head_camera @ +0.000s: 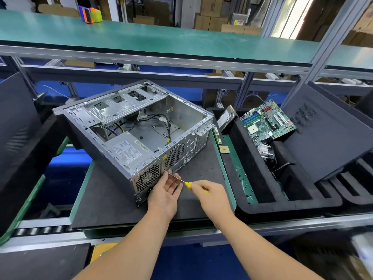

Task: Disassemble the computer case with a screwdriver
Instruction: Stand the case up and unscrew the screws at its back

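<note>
An open grey computer case [133, 126] lies on its side on a dark mat [113, 199], its rear panel facing me. Inside it are a power supply [126, 149] and loose cables [161, 122]. My right hand [212, 196] grips the yellow handle of a screwdriver [186, 183]. The metal shaft points up-left, and its tip meets the rear panel beside the power supply's fan grille. My left hand [164, 191] is palm up under the shaft, with relaxed fingers touching it near the tip.
A black foam tray [252, 174] on the right holds a green motherboard [267, 120], a hard drive [228, 118] and a heatsink [266, 151]. A CPU chip [224, 149] and a RAM stick [217, 135] lie beside the case. A dark side panel [327, 138] leans at far right.
</note>
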